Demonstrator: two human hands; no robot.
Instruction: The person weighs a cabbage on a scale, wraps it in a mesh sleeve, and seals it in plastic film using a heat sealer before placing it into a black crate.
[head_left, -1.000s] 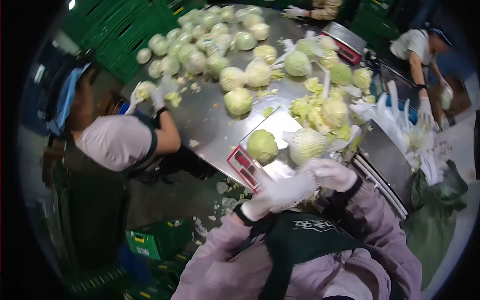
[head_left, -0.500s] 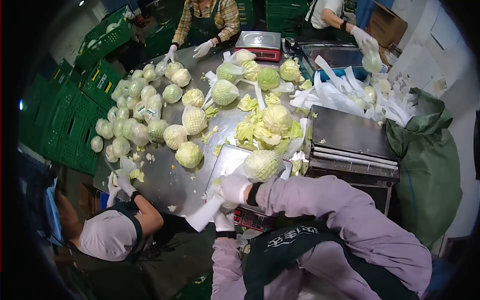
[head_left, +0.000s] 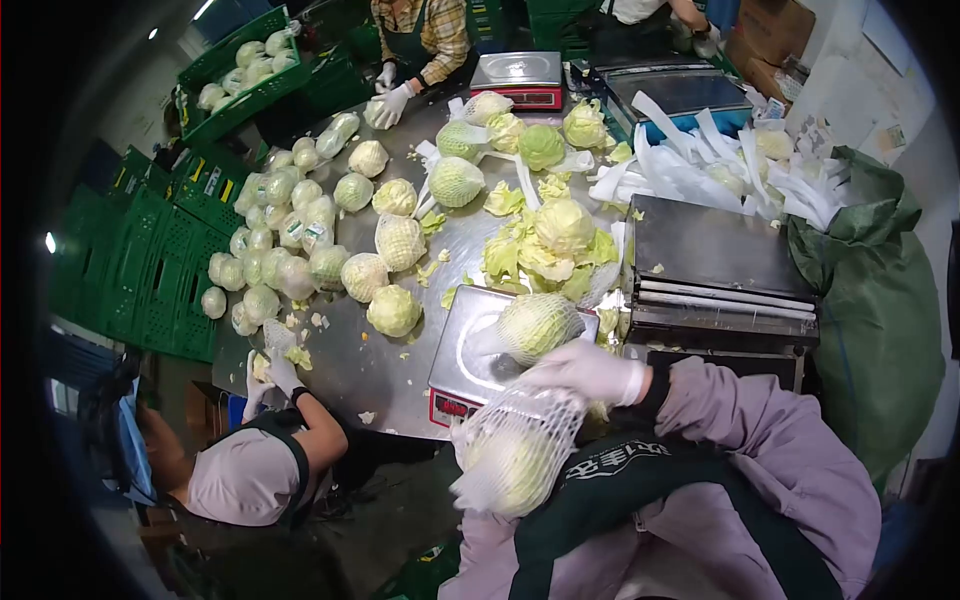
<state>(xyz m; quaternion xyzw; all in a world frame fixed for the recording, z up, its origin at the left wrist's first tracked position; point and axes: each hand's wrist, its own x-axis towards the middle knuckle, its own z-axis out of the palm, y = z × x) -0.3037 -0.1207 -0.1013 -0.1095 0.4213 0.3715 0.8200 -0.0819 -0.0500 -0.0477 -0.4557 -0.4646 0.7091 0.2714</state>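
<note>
A cabbage in a white foam net sleeve hangs in front of my body, below the scale's near edge. My right hand, in a white glove, is closed on the upper end of the net. My left sleeve reaches up to the lower side of this cabbage; the net and cabbage hide my left hand's fingers. Just beyond my right hand, another netted cabbage rests on the scale's metal plate. A pile of loose leaves with a bare cabbage on it lies behind the scale.
Many wrapped cabbages crowd the metal table's left side. A wrapping machine stands right, beside white net sleeves and a green sack. Co-workers stand at left and back. A second scale is at the back.
The netted cabbage at my hands has come down toward my body, and the net is stretched out over it. My right hand has moved right. The view has shifted slightly.
</note>
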